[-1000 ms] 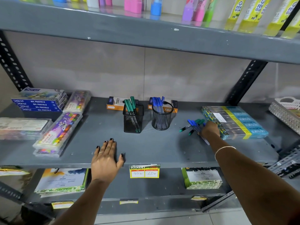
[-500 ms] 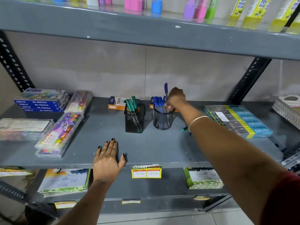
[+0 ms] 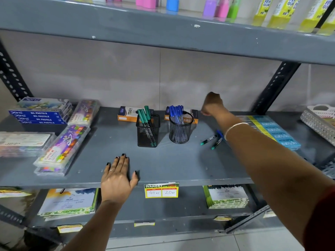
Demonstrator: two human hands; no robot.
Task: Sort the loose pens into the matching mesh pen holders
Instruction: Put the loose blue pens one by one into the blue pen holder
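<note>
Right hand (image 3: 213, 104) raised at 1 o'clock of round black mesh pen holder (image 3: 180, 128), fingers curled loosely, apparently holding nothing; blurred, so not certain. Left hand (image 3: 118, 175) flat, fingers spread, palm down on front edge of grey metal shelf (image 3: 181, 163), likely bracing the reach. Round holder filled with blue-capped pens (image 3: 176, 109); square black mesh pen holder (image 3: 148, 130) at its 9 o'clock filled with green-capped pens (image 3: 144, 113), so colour sorting well along. Loose pens (image 3: 213, 139) left lying at 3 o'clock of round holder, partly under right forearm: two green-tipped, one blue cap. Shop shelving: pastel boxes (image 3: 39, 113) far left, teal flat packs (image 3: 275, 132) right, price tag (image 3: 161, 190) on shelf lip.
</note>
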